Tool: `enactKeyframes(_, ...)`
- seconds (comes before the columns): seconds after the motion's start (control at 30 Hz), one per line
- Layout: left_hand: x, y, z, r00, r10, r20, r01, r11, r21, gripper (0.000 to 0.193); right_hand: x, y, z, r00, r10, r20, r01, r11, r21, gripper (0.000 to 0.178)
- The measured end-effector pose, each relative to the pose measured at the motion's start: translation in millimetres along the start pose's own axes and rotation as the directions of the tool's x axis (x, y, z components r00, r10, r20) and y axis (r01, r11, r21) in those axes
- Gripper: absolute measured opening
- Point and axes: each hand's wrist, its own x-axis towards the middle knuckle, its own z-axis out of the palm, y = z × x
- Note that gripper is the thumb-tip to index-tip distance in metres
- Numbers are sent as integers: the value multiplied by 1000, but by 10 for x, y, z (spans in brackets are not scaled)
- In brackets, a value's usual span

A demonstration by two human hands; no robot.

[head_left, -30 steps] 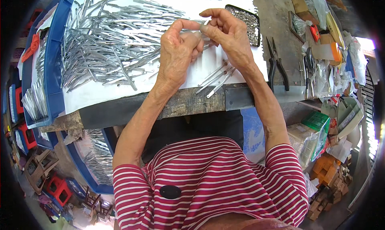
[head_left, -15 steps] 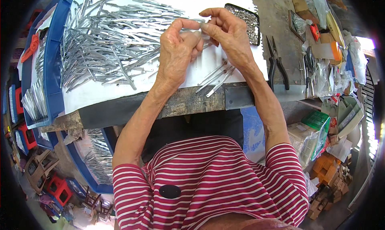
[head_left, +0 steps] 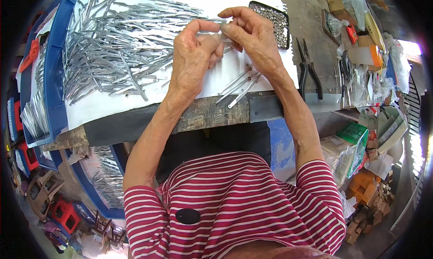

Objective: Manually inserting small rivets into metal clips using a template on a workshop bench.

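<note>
My left hand (head_left: 191,51) and my right hand (head_left: 255,40) meet over the white sheet (head_left: 158,92), fingertips pinched together. Whatever they grip is small and mostly covered by the fingers, so I cannot make it out. A broad heap of slim silvery metal strips (head_left: 126,42) spreads to the left of my left hand. Just beyond my right hand lies a black tray (head_left: 288,35) full of small shiny metal bits. Below the right wrist, a few metal strips (head_left: 238,88) rest apart from the heap, close to the table's front edge.
Black-handled pliers (head_left: 309,71) lie right of the sheet. A blue bin (head_left: 56,78) with more strips borders the heap on the left; another blue bin (head_left: 92,191) sits lower down. Plastic bags (head_left: 361,90) and tools crowd the right end of the table.
The whole view has shifted slightly, with the table and hands appearing a little farther left. Both hands keep nearly the same pinched pose.
</note>
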Motion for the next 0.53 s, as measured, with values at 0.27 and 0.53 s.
enactKeyframes(0.27, -7, 20, 10, 1000, -1, -1, 1, 1000, -9, 17, -13, -28, 2, 999, 34, 8, -34, 999, 33, 22)
enactKeyframes(0.53, -6, 11, -1, 1000, 10, 16, -9, 1000, -14, 14, -7, -39, -2, 997, 79, 27, -80, 995, 51, 21)
